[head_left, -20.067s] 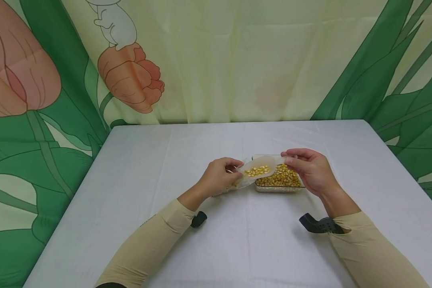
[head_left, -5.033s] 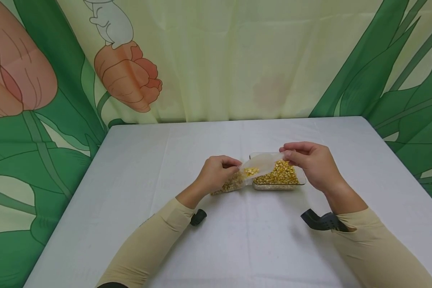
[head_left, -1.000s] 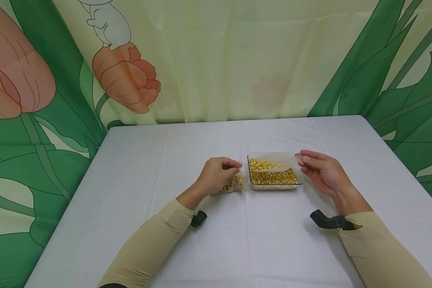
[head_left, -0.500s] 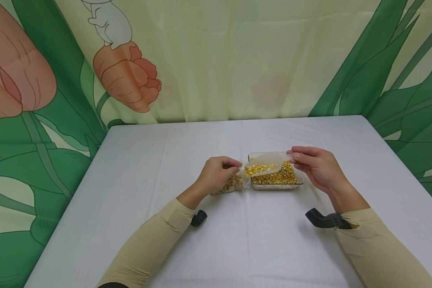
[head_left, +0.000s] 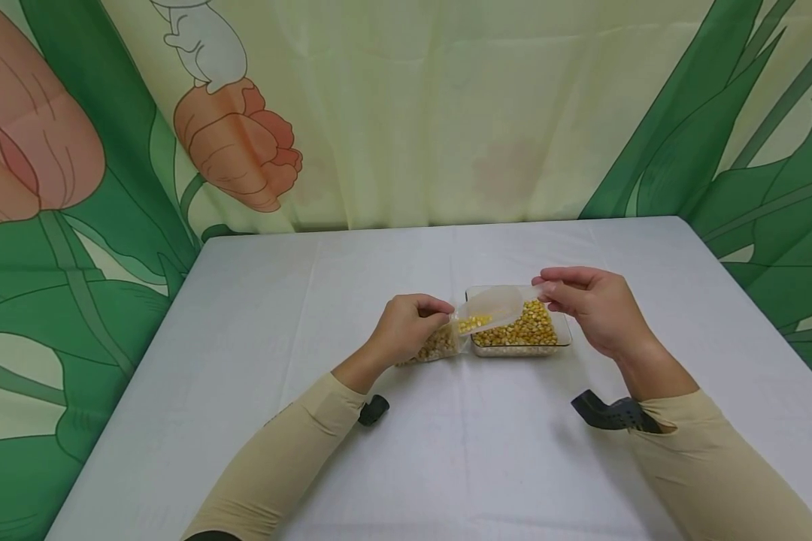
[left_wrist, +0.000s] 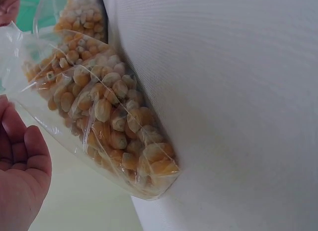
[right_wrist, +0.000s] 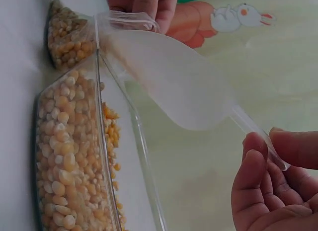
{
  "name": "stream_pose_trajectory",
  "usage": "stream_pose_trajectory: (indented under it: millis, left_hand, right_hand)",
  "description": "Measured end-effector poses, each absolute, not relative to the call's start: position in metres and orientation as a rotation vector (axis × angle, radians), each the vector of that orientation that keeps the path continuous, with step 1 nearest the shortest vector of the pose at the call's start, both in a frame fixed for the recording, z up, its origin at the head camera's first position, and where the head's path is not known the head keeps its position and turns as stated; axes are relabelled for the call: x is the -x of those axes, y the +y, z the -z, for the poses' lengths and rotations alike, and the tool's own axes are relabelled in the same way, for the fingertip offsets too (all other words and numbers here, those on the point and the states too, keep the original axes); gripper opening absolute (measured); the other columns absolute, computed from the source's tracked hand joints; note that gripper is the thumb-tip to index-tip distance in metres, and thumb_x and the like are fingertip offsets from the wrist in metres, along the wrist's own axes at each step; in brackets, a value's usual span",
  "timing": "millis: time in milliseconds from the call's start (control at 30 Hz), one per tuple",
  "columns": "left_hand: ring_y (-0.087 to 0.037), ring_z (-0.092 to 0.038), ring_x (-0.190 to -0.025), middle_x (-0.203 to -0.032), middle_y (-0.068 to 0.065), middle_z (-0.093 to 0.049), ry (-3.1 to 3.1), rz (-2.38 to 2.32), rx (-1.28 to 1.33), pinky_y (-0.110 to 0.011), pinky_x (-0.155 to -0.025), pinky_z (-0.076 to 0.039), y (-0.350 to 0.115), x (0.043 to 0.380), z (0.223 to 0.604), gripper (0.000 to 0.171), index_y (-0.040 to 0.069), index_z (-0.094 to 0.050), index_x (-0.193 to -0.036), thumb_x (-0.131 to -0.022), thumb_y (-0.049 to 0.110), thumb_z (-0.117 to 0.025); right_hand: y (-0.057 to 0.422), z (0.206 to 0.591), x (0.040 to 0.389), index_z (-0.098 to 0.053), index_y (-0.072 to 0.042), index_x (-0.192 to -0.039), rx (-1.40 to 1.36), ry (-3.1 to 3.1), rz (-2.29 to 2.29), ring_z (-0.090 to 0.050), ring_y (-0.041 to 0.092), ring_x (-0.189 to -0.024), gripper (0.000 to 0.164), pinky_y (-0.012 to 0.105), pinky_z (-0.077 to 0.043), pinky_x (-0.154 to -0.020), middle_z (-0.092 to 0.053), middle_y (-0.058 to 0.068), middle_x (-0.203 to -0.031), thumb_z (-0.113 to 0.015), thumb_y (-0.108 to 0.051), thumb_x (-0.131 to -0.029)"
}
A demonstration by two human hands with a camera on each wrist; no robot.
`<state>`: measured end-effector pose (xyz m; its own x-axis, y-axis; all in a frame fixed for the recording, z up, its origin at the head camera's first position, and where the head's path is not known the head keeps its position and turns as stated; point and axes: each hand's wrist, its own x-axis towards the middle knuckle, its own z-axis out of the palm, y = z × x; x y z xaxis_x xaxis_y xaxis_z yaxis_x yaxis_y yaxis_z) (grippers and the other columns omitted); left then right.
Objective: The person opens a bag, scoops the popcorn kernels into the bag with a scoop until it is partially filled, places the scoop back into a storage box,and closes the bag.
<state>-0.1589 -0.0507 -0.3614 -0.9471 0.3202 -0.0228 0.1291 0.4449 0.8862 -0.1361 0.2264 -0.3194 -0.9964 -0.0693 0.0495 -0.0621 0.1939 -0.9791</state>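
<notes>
In the head view my right hand (head_left: 601, 309) pinches the thin handle of a translucent white scoop (head_left: 494, 304). The scoop tilts down to the left, its tip at the mouth of a clear plastic bag (head_left: 438, 346) and some yellow corn kernels (head_left: 474, 324) near that tip. My left hand (head_left: 409, 328) pinches the bag's upper edge between thumb and fingers. Many kernels fill the bag's lower part, seen close in the left wrist view. Right of the bag stands a clear rectangular container (head_left: 565, 332) holding more corn kernels (head_left: 529, 329), partly hidden behind the scoop.
A white cloth (head_left: 298, 443) covers the table. Behind it hangs a curtain (head_left: 406, 113) printed with tulips, leaves and a rabbit. The container's raised rim lies close beside the bag, under the scoop.
One second ago the loaded scoop was over the container. It has moved left to the bag's mouth and tipped, and fewer kernels show in it. The left hand has kept its place.
</notes>
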Motion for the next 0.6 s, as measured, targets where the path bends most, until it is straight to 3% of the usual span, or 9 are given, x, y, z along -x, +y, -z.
stream_pose_trajectory:
  millis: [467,600]
  left_hand:
    - [-0.014,-0.061,-0.086,-0.097,0.000,-0.072,2.509,-1.534,-0.421,-0.025,-0.068,-0.049,-0.053,0.159,0.364,0.013,0.009,-0.077,-0.102,-0.097,0.011,-0.066]
    - [-0.013,-0.060,-0.084,-0.097,0.000,-0.071,2.516,-1.542,-0.430,-0.025,-0.068,-0.048,-0.053,0.159,0.364,0.013,0.009,-0.077,-0.103,-0.098,0.010,-0.065]
  right_hand:
    - [0.234,0.316,0.134,-0.055,0.014,-0.132,0.096,2.496,1.947,-0.066,0.003,-0.090,0.040,0.016,-0.052,-0.081,-0.069,-0.015,-0.102,-0.060,-0.012,-0.102]
    - [0.243,0.319,0.133,-0.070,-0.005,-0.117,0.039,2.325,2.185,-0.068,0.004,-0.087,0.019,0.015,-0.052,-0.078,-0.072,-0.010,-0.100,-0.062,-0.009,-0.100]
